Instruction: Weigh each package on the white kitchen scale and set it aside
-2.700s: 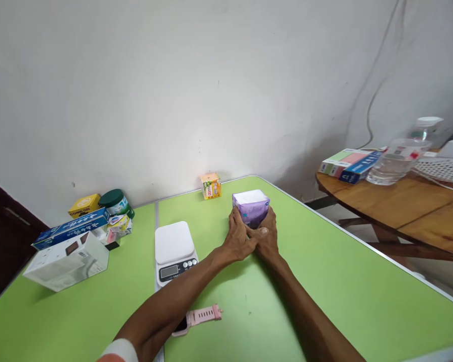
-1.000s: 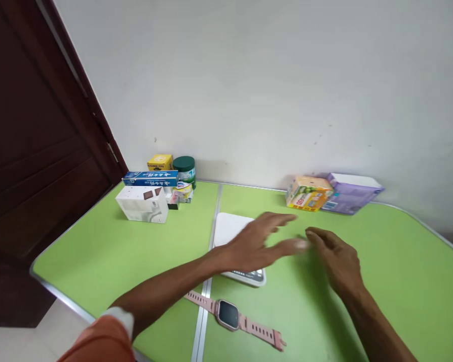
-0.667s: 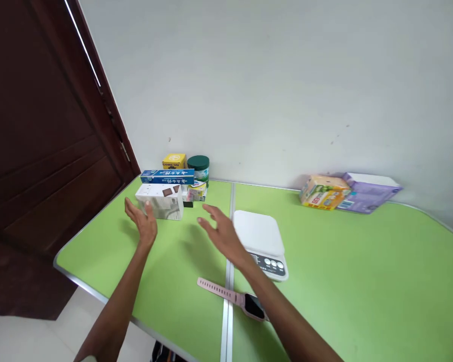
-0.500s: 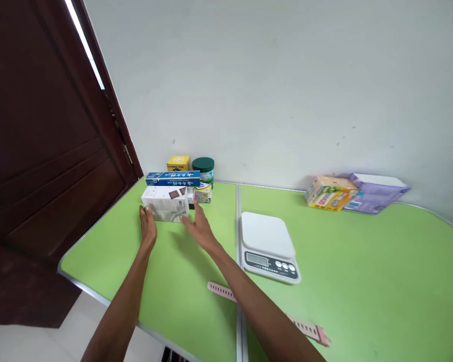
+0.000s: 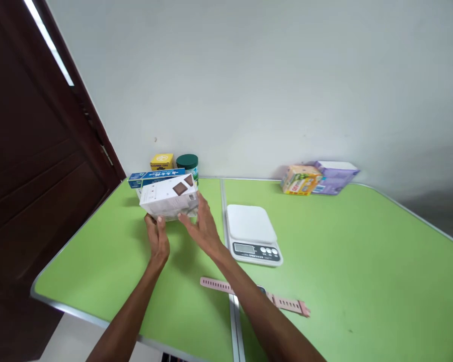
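Observation:
A white box (image 5: 169, 197) with brown squares printed on it is lifted a little off the green table (image 5: 347, 251), tilted. My left hand (image 5: 157, 236) grips its left lower end and my right hand (image 5: 202, 225) holds its right end. Just right of my hands stands a white kitchen scale (image 5: 252, 232). A pink smartwatch (image 5: 283, 302) lies flat near the front, partly hidden under my right forearm.
Behind the white box are a blue carton (image 5: 151, 177), a yellow box (image 5: 161, 161) and a green-lidded jar (image 5: 187, 163). An orange carton (image 5: 300, 179) and a purple pack (image 5: 334, 176) lie at the back right. A dark wooden door (image 5: 33, 166) stands left.
My hands left the purple pack, swung left across the table and closed on the white box. The box has risen off the table and tilted.

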